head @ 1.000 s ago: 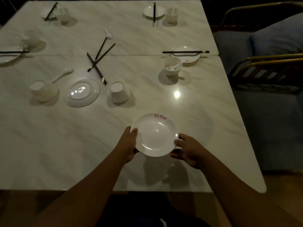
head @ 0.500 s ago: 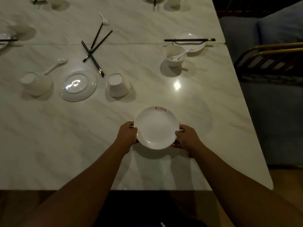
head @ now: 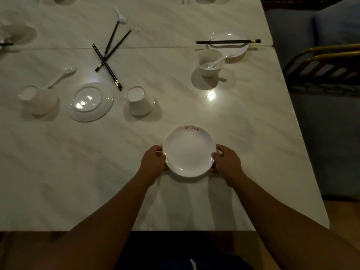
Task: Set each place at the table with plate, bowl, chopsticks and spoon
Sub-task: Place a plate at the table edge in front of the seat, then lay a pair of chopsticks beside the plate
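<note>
Your left fingers (head: 160, 154) curl against the nine o'clock edge of the red-lettered plate (head: 189, 151). The thumb is on top of the rim and the rest are tucked beneath it, out of sight. Your right fingers (head: 215, 155) do the same at three o'clock, thumb bent over the rim and the others hidden under it. So your left hand (head: 153, 162) and your right hand (head: 227, 164) each pinch one side of the plate. It sits level and face up between them, with its red lettering at twelve o'clock. It lies low over the near right part of the worktop (head: 58, 162); you cannot tell whether its base touches the surface.

At eleven o'clock from that plate, near it, an upturned bowl (head: 139, 101) stands mouth down. Just beside this bowl, at its nine o'clock, an overturned plate (head: 90, 102) lies bottom up. A second upturned bowl (head: 38, 100) stands farther along the same line. A white spoon (head: 62, 76) lies just beside that second bowl at one o'clock. At twelve o'clock from the overturned plate, loose chopsticks (head: 107, 65) lie crossed over one another, the nearest tip close to the plate's rim. A far spoon (head: 120, 16) rests beyond them.

At one o'clock from the red-lettered plate, well apart, an upright bowl (head: 209, 62) holds a spoon. Just behind it, a small plate (head: 238, 49) carries paired chopsticks (head: 228, 41) laid straight across it. Off the worktop's right edge, at three o'clock, stands a gold-framed chair (head: 321, 63).
</note>
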